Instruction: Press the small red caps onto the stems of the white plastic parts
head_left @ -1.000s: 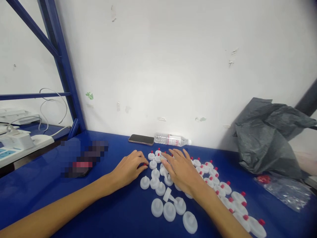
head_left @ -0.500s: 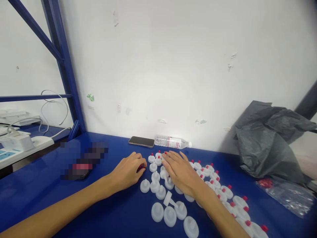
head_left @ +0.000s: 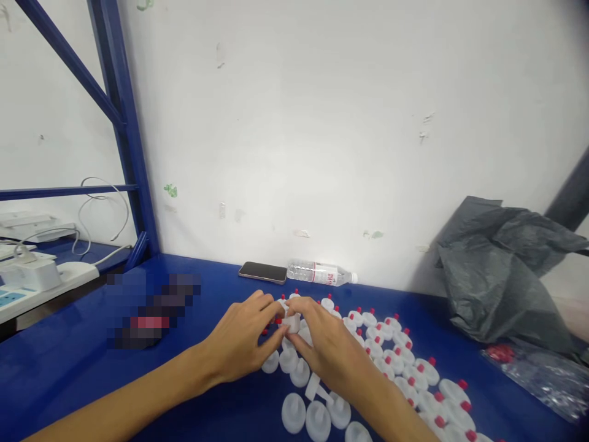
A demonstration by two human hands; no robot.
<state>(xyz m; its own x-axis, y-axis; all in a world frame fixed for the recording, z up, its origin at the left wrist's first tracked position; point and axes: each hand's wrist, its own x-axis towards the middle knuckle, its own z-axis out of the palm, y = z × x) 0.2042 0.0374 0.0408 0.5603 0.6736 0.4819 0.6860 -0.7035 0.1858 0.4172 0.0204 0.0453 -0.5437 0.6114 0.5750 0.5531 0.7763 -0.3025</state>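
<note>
My left hand (head_left: 242, 337) pinches a small red cap (head_left: 278, 321) between thumb and fingertips. Close against it, my right hand (head_left: 331, 347) grips a white plastic nozzle lid (head_left: 291, 323) by its sides; the lid is tilted, and the fingers partly cover it. The red cap meets or nearly meets the lid's tip; I cannot tell which. Below the hands lie several bare white nozzle lids (head_left: 293, 412) and a white T-shaped piece (head_left: 313, 387). To the right spreads a group of white lids with red caps on their tips (head_left: 407, 388). More red caps show partly beneath my left fingers.
A phone (head_left: 262, 272) and a clear plastic bottle (head_left: 319, 272) lie along the wall on the blue table (head_left: 193, 405). At right are a grey plastic bag (head_left: 501, 270) and a clear bag with red caps (head_left: 538, 374). A power strip (head_left: 55, 285) sits at left.
My right hand has moved left and picked up a white nozzle lid. My left hand has come toward it with a red cap. The view has tilted slightly upward.
</note>
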